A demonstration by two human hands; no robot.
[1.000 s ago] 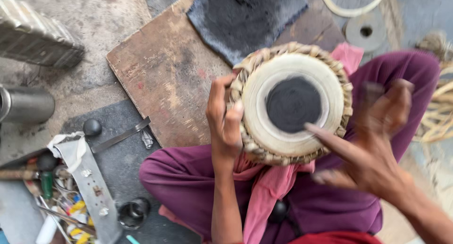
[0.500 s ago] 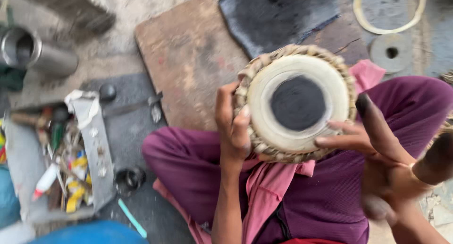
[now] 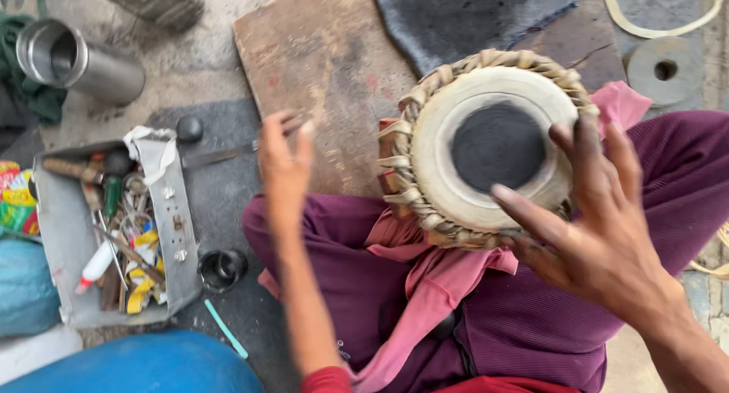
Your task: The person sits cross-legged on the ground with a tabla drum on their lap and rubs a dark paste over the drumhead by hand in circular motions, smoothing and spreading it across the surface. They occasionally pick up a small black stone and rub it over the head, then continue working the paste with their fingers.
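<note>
Drum (image 3: 486,146): small hand drum, pale skin with black centre patch, braided strap rim. Sits on the person's lap on a pink cloth (image 3: 425,287), over purple trousers, at the near edge of the wooden board (image 3: 319,82).

Right hand (image 3: 600,226): over the drum's near-right rim, fingers spread apart, tips on or just above the skin beside the black patch; contact cannot be told for certain. Half a second ago this hand lay lower, its fingers closer together at the near edge of the skin.

Left hand (image 3: 285,161): off the drum, left of it, over the board's near-left corner; blurred, fingers loosely extended and slightly apart, holding nothing. Half a second ago it gripped the drum's left rim; now well apart from it.

Left of the drum, beyond the left hand: grey tool tray (image 3: 68,264) with mixed small tools, a metal cylinder (image 3: 76,59) farther off. Dark mat (image 3: 471,13) beyond the drum. Round disc with a hole (image 3: 664,70) at the far right of the drum.
</note>
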